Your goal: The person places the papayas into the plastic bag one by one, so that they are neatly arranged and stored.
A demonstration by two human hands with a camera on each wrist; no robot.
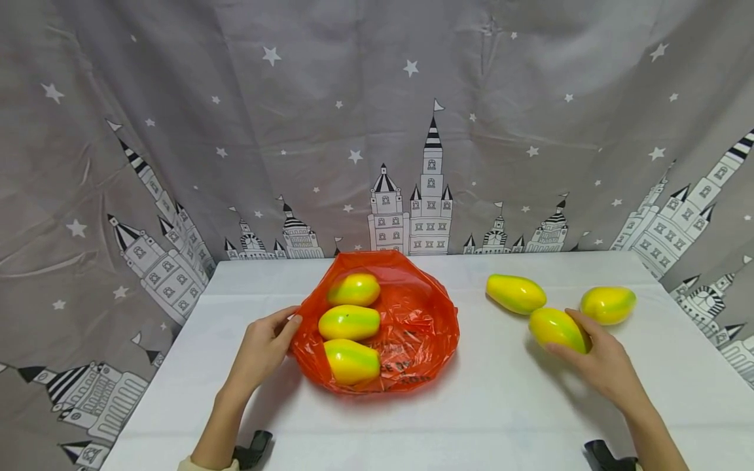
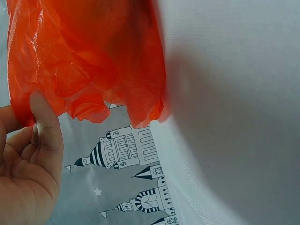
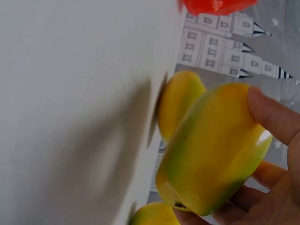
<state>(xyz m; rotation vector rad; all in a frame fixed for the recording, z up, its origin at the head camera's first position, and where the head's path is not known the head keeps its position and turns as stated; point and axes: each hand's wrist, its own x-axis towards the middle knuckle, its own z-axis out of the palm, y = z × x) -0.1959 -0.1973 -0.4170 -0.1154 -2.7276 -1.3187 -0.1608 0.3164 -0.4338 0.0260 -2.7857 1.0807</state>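
Observation:
My left hand point(image 1: 263, 347) pinches the left rim of a red plastic bag point(image 1: 412, 327), thumb on the near side of the film in the left wrist view. The bag's mouth is spread wide. Inside it, along the left, lie three glossy yellow-green papayas point(image 1: 351, 323) in a column. My right hand point(image 1: 601, 356) holds another papaya point(image 3: 211, 150) between thumb and fingers, raised off the table with its shadow below. Two more lie close by on the cloth: one papaya point(image 1: 516, 294) behind to the left, one papaya point(image 1: 608, 305) behind to the right.
A white cloth point(image 1: 471, 418) covers the table. Behind and at both sides hangs a grey curtain point(image 1: 318, 78) printed with castles and stars. Black wrist straps point(image 1: 607, 456) show at both forearms.

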